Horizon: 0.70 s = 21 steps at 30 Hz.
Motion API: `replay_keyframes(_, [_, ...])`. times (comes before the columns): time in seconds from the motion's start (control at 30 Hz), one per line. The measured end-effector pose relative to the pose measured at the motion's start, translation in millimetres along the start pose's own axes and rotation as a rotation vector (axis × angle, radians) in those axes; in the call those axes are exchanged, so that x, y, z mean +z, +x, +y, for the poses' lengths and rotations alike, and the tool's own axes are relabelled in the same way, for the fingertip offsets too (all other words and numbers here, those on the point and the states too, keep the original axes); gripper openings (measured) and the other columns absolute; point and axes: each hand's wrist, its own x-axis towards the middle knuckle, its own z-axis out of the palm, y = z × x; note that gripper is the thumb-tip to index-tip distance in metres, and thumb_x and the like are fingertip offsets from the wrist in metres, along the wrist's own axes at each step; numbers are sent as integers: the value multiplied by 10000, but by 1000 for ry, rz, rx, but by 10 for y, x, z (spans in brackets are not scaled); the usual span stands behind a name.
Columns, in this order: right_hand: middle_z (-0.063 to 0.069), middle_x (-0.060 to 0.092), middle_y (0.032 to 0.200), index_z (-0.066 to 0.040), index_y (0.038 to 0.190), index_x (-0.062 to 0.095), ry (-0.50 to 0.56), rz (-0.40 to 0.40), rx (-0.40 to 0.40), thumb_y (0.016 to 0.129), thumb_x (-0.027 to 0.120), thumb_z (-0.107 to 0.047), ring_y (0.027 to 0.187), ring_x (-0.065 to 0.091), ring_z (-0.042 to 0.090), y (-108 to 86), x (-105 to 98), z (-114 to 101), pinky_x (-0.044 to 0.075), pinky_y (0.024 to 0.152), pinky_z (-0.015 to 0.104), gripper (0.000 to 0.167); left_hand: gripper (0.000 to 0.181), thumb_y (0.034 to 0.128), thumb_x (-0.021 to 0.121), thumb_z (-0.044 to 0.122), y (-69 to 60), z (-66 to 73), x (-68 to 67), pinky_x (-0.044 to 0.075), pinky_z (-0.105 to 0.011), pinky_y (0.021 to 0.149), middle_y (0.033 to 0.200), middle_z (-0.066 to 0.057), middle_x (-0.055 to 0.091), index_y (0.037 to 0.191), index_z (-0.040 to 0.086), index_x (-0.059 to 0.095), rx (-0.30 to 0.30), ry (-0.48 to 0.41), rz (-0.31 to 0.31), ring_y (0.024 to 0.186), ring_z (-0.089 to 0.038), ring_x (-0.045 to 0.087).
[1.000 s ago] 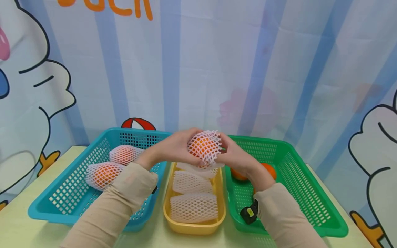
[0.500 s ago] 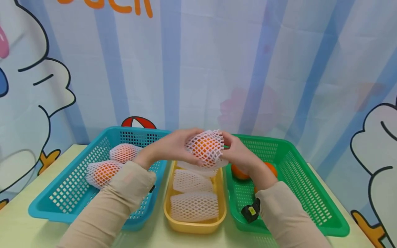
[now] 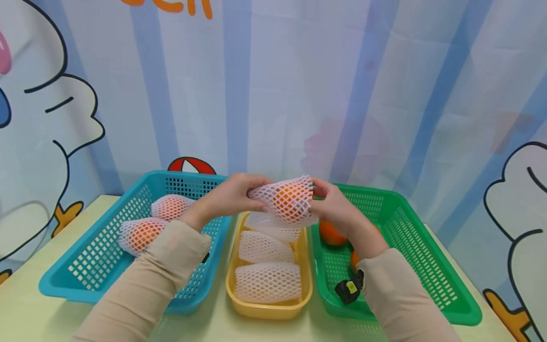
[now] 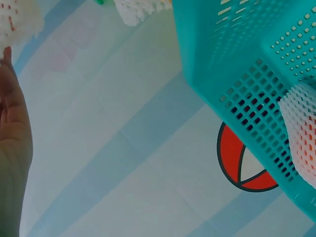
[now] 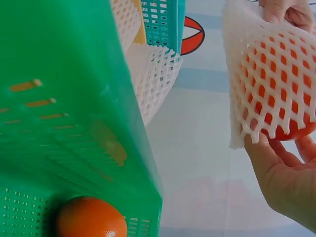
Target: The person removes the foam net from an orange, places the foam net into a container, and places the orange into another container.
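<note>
Above the yellow tray, in the head view, a white foam net sleeve [image 3: 266,194] surrounds an orange [image 5: 289,129]. My left hand [image 3: 228,195] pinches the sleeve's left end between thumb and fingers. My right hand [image 3: 337,211] grips the right end, its fingertips at the net's open rim and against the orange's bare end, which shows in the right wrist view. Only the edge of the left hand appears in the left wrist view, at the far left.
The yellow tray [image 3: 231,285] bears several flat foam nets [image 3: 268,283]. To the left, a blue basket [image 3: 55,290] contains net-wrapped oranges [image 3: 143,235]. Bare oranges [image 3: 331,233] lie in the green basket [image 3: 459,304] on the right. A printed curtain [image 3: 282,95] hangs behind.
The left hand has shifted left from around the orange to the net's end, stretching the sleeve out leftward. The right hand has moved slightly right with the orange.
</note>
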Motion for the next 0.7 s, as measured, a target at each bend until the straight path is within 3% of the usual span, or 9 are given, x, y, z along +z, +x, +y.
replay_keyframes(0.1, [213,412,1316,-37,1414,316,-19,17,30,828,496,-14,733,505,154,-6,-21,-10,369,518,218,613,330,800,725,95,-13,-12,-14,489,-281,672,977,-29,661,1115,50,641,6,18,-5,780,-122,577])
replay_keyframes(0.37, [181,447,1274,-71,1353,404,-8,31,75,827,594,-73,849,562,215,-23,-70,-12,503,648,277,559,221,805,717,78,-47,-30,-29,471,-285,627,892,-11,655,1019,64,664,-14,39,-25,704,-121,545])
replay_keyframes(0.7, [175,448,1218,-73,1332,433,-4,42,108,838,673,-177,925,585,255,-110,-256,43,522,754,342,559,130,813,712,100,-53,-157,-12,429,-275,631,808,13,614,922,75,647,-125,81,-113,687,-130,488])
